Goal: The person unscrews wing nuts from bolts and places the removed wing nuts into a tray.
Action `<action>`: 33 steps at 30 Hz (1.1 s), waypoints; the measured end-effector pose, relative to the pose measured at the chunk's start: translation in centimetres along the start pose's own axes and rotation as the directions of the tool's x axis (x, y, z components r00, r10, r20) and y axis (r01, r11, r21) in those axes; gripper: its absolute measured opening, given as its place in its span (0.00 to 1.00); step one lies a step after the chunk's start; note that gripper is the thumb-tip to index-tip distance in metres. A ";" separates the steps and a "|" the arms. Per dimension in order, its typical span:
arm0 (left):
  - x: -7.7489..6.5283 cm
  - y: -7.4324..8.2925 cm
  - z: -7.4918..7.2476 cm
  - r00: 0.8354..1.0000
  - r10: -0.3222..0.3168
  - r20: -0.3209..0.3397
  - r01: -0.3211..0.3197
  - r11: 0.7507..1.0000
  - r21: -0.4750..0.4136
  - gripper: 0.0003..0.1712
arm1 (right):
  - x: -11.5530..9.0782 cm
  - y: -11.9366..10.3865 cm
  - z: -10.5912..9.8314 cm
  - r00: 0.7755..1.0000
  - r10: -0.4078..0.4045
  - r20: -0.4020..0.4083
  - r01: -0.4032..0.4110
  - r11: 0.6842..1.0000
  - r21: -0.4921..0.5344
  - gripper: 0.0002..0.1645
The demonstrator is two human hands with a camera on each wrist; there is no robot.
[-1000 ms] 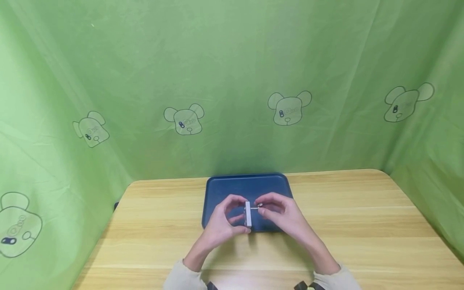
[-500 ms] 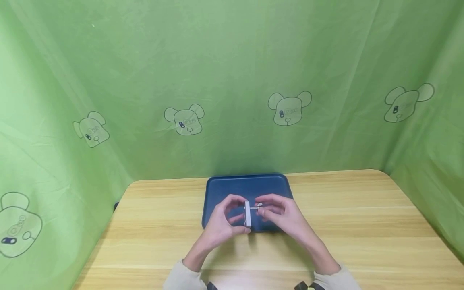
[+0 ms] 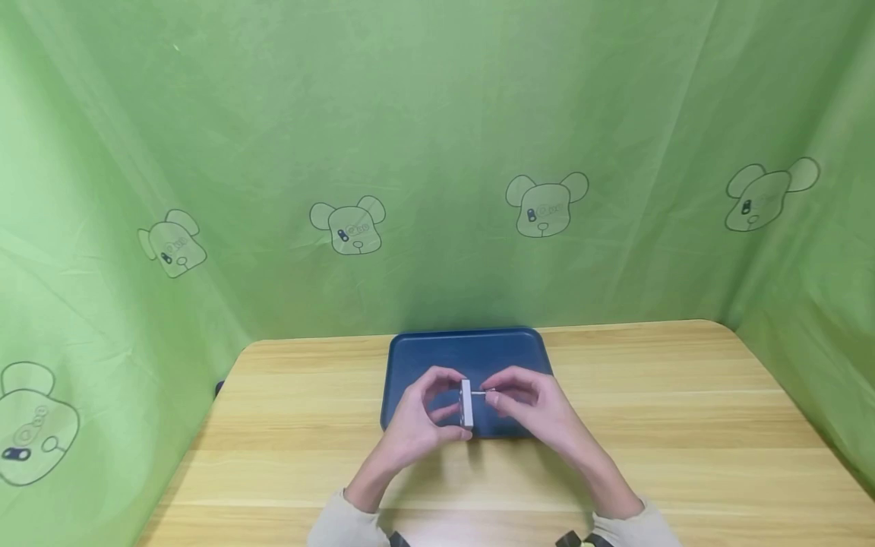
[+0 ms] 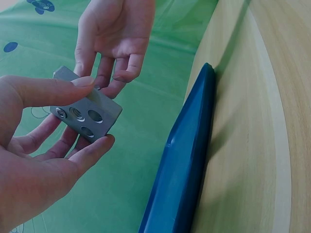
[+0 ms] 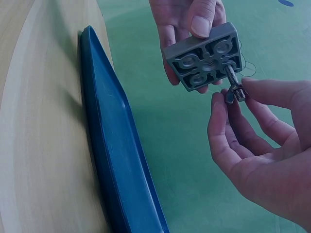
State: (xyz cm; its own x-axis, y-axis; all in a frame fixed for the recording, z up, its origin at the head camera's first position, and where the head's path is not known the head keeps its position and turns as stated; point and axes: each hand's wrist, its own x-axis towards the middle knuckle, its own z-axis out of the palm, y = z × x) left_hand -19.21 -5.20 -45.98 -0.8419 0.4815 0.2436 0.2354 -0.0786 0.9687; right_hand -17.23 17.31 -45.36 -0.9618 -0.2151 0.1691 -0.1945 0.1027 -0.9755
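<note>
A grey square block (image 5: 201, 58) with several round holes is gripped by its edges between the thumb and fingers of my left hand (image 3: 417, 425). It stands on edge in the head view, above the blue tray (image 3: 437, 349). From the block's right face a threaded bolt (image 5: 231, 74) sticks out. Near the bolt's free end sits a small wing nut (image 5: 230, 96), pinched by the thumb and fingertips of my right hand (image 3: 536, 403). In the left wrist view the block's flat side (image 4: 90, 116) shows its holes, while the bolt's shaft is hidden behind it.
The blue tray lies toward the back of the wooden table (image 3: 683, 410), under both hands. A green curtain (image 3: 437, 152) with bear-head outlines encloses the back and sides. A small dark object (image 3: 219, 388) shows at the table's left edge.
My right fingertips have shifted slightly around the wing nut, and its wing, visible standing up half a second ago, is now mostly covered. The left hand and block stay put.
</note>
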 end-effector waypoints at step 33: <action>0.0 -0.1 0.1 1.000 -0.001 0.002 0.001 1.000 0.004 0.41 | -0.2 -0.3 -0.2 1.000 -0.007 -0.018 0.007 1.000 0.011 0.11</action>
State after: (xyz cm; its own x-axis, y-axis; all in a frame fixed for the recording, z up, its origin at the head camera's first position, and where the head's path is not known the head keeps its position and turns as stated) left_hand -19.22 -5.14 -46.10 -0.8414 0.4830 0.2424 0.2361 -0.0749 0.9688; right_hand -17.06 17.51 -45.09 -0.9638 -0.1985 0.1782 -0.1991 0.0907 -0.9758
